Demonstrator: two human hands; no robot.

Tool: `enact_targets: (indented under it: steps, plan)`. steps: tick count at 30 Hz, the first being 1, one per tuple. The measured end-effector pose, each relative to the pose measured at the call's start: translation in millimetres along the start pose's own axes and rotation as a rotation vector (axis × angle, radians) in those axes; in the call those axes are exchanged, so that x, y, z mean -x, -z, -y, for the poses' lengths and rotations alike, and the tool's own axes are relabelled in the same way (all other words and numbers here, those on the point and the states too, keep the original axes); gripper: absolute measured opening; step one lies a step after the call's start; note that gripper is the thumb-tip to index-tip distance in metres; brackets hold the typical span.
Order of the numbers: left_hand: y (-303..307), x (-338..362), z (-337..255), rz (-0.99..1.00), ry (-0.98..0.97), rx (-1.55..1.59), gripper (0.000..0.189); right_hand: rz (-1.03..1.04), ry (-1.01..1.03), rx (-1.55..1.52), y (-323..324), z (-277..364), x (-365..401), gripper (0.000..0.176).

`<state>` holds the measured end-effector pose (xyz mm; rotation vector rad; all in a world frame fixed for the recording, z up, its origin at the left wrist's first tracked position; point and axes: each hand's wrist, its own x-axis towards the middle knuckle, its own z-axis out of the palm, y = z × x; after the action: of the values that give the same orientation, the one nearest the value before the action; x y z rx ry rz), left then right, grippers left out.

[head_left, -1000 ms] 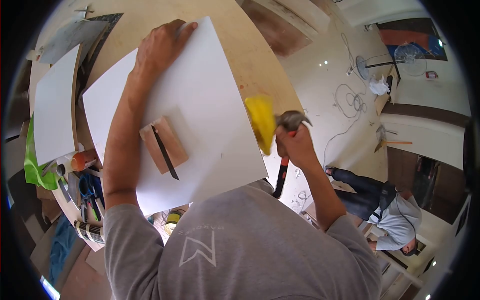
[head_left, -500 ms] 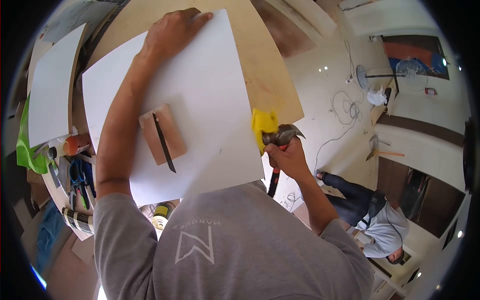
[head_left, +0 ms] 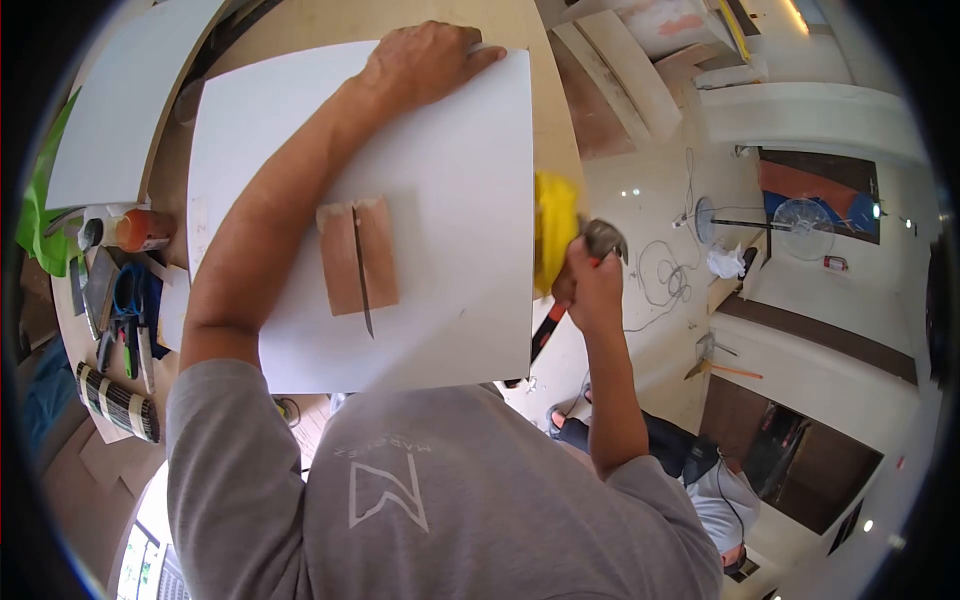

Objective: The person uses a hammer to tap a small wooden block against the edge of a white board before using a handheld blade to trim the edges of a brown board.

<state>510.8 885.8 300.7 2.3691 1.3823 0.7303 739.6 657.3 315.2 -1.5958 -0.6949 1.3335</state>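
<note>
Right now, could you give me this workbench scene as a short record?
Left hand: over the far edge of a flat white panel
Right hand: gripping a steel claw hammer with red-and-black handle
Beside panel's right edge: blurred yellow object
On panel: reddish-brown rectangular block bearing a thin dark blade-like strip
Background: person in a pale grey shirt

A panel (head_left: 460,170) is lying on the table (head_left: 550,110). The left hand (head_left: 425,65) is resting over the panel's far edge, near its far right corner. A block (head_left: 340,275) is lying about mid-panel, and a strip (head_left: 364,280) is running along it, its tip passing the block's near edge. Beside the panel's right edge, the right hand (head_left: 595,285) is holding a hammer (head_left: 605,240). Toward the table's left edge, a second panel (head_left: 130,100), a jar (head_left: 145,230) and scissors (head_left: 127,290) are following one another nearward; a rolled mat (head_left: 118,402) is occupying the near left corner.
</note>
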Motion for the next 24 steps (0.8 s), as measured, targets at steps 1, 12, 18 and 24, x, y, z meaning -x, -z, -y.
enact_targets:
  steps: [1,12,18,24]
  plan:
    - [-2.7,-0.3,2.1,-0.01,0.005,-0.01,0.051,0.032,-0.019,-0.081,3.2,-0.6,-3.7,0.024]
    - [10.3,-1.3,-3.0,0.055,0.022,-0.013,0.046,0.2,-0.142,0.405,29.9,-27.0,73.2,0.011]
    - [0.3,-0.8,9.0,-0.055,-0.005,0.122,0.039,0.167,-0.073,0.219,60.7,-19.4,78.7,0.012]
    - [22.7,-7.5,19.3,-0.189,-0.001,0.636,0.041,0.364,-0.006,-0.191,61.1,30.9,57.7,0.022]
